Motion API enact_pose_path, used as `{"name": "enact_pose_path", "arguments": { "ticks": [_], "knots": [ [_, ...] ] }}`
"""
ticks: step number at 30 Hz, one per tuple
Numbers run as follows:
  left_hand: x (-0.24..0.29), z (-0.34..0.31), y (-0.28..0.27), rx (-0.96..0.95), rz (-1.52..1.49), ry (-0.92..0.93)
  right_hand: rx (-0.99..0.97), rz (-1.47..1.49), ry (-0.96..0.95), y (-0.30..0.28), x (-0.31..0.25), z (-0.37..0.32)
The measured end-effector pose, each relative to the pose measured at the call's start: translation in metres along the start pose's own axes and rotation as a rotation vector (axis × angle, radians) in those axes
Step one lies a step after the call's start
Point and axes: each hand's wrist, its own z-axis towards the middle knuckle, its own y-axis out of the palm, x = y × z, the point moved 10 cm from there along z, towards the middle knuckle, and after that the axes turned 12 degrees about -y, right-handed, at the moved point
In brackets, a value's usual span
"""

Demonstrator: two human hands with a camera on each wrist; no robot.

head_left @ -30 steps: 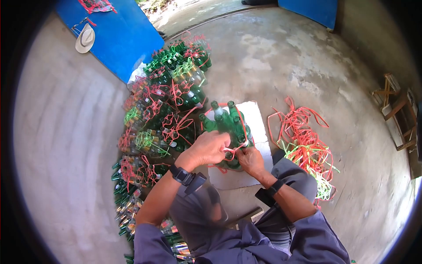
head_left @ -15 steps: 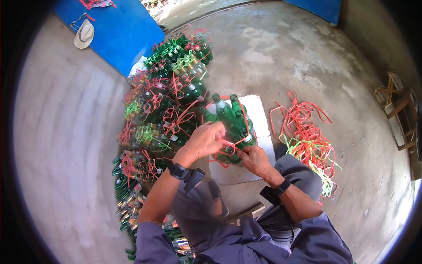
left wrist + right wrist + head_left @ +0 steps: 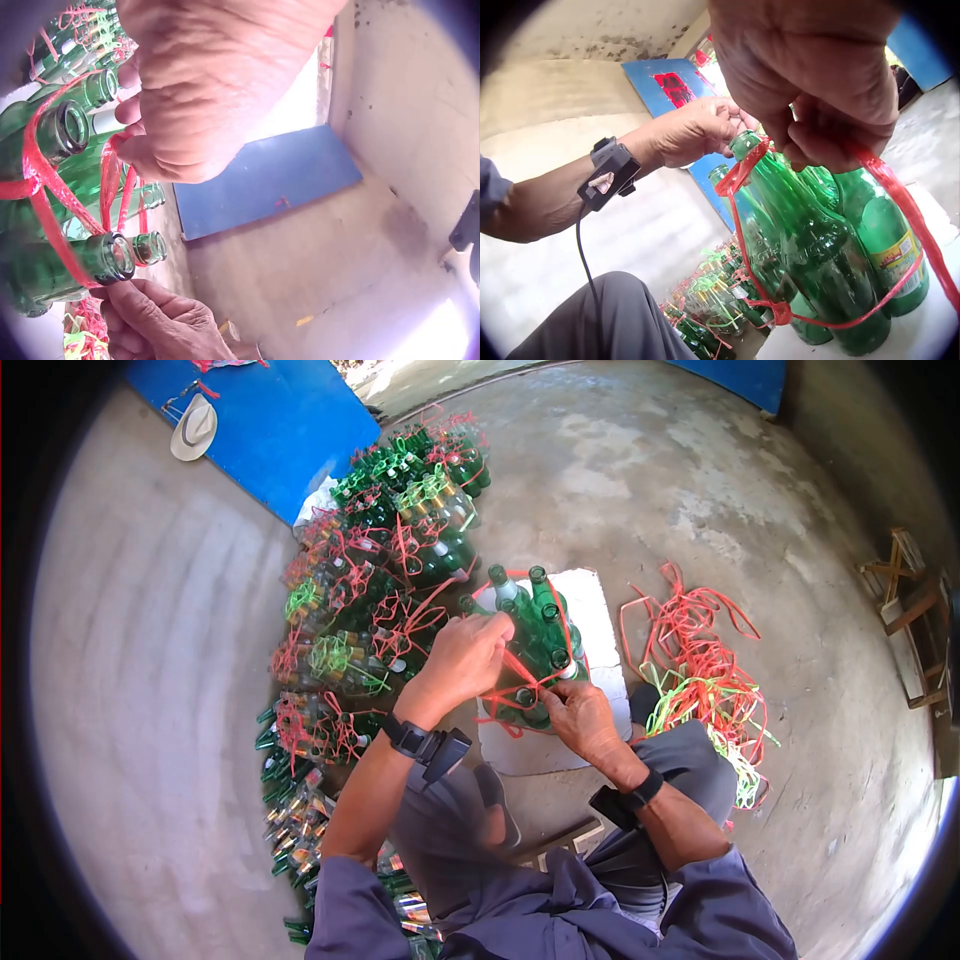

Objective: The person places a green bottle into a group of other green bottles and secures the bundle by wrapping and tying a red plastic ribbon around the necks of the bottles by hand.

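A cluster of green glass bottles (image 3: 535,625) stands upright on a white slab (image 3: 597,622). Red plastic strapping (image 3: 52,225) loops round their necks and, lower down, round their bodies. My left hand (image 3: 460,660), over the near left of the cluster, pinches a length of the strap between thumb and fingers and pulls it taut. At the near right bottle necks, my right hand (image 3: 585,725) pinches the strap with thumb and curled fingers; in the right wrist view a red band (image 3: 900,206) runs down from it. One bottle (image 3: 810,240) shows a strap knot low at its side.
Many strapped bottle bundles (image 3: 430,550) crowd the floor on the left, with loose bottles (image 3: 295,840) nearer. A tangled heap of red and green strapping (image 3: 700,660) lies right of the slab. A wooden frame (image 3: 915,610) leans at the right wall.
My left hand has drawn up and left from the bottle necks, stretching the red strap between the hands. The right hand stays close to the same necks, holding on.
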Motion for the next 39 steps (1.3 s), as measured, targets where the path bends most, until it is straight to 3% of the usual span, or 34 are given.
{"name": "enact_pose_path", "arguments": {
  "ticks": [3,6,8,11,17,24,30,32,34,36,39],
  "knots": [
    [0.001,0.006,0.0,0.026,0.07,0.029,0.028,0.029,-0.032,-0.001,-0.005,0.0],
    [-0.009,0.015,0.007,-0.016,-0.049,-0.027,0.049,0.05,-0.035,-0.001,-0.005,0.0],
    [-0.023,0.021,0.017,-0.11,-0.157,-0.159,0.057,0.047,-0.029,0.0,-0.004,0.0],
    [-0.028,0.028,0.023,-0.15,-0.193,-0.205,0.087,0.044,-0.037,0.0,-0.001,0.001],
    [-0.026,0.033,0.033,-0.07,-0.154,-0.12,0.166,0.059,-0.061,-0.001,0.0,0.001],
    [-0.037,0.021,0.037,-0.089,-0.185,-0.168,0.155,0.086,0.05,-0.007,0.011,-0.008],
    [-0.026,0.003,0.037,-0.061,-0.091,-0.156,0.113,0.026,0.062,-0.007,0.019,-0.016],
    [-0.002,-0.012,0.015,0.049,-0.239,-0.043,0.12,0.02,0.062,-0.008,0.018,-0.018],
    [0.01,-0.027,0.014,0.063,-0.263,-0.062,0.104,0.009,0.015,-0.008,0.015,-0.017],
    [0.04,-0.039,0.014,0.061,-0.02,0.003,0.092,-0.004,0.014,-0.007,0.016,-0.017],
    [0.039,-0.046,0.032,0.057,0.066,-0.047,0.076,-0.001,0.007,-0.006,0.013,-0.016]
  ]
}}
